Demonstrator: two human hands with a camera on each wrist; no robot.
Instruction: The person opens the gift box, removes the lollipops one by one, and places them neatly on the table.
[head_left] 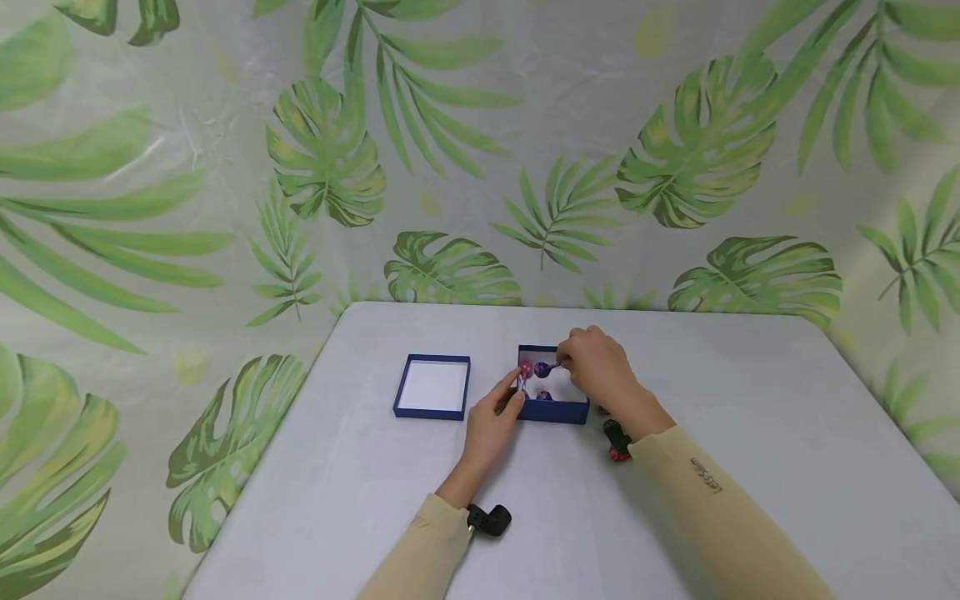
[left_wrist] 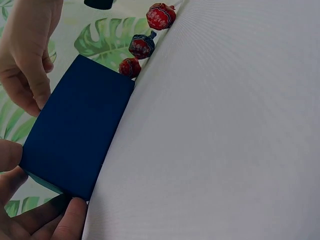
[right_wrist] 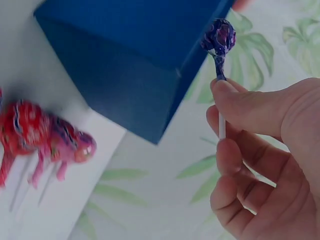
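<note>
Left hand (left_wrist: 47,225) has fingers on one end of a blue box (left_wrist: 80,130), right hand (left_wrist: 30,55) right by its edge. Three shiny wrapped candies (left_wrist: 141,46) near another corner.

From afar I am watching the box (head_left: 552,412) standing on the table (head_left: 750,417), the lid (head_left: 432,388) lying to its left, a sheet (head_left: 555,125) hanging behind. Lollipops (head_left: 544,396) are sitting inside; loose lollipops (right_wrist: 27,127) are lying right of the box. My left hand (head_left: 489,429) is touching its left end; my right hand (head_left: 603,367) is holding one lollipop (right_wrist: 219,37) towards its right.
</note>
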